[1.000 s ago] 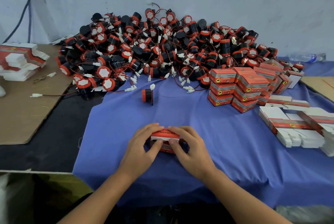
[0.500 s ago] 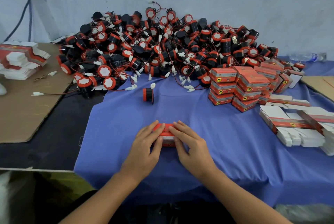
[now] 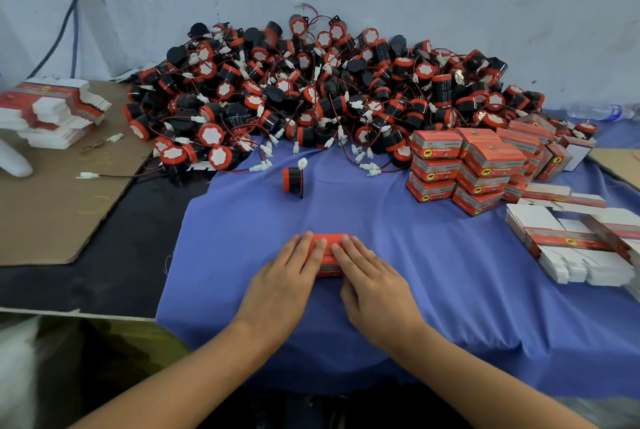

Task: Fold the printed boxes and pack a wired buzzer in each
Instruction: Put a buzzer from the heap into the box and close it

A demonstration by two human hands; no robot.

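your left hand and right hand lie flat, fingers straight, pressing the orange box onto the blue cloth at the bench front. its long axis runs left-right, printed side facing you.

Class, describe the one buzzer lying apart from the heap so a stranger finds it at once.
Start at the blue cloth. Just in front of the big heap of buzzers, one buzzer lies alone on the cloth. Unlike the others, it touches none of them.
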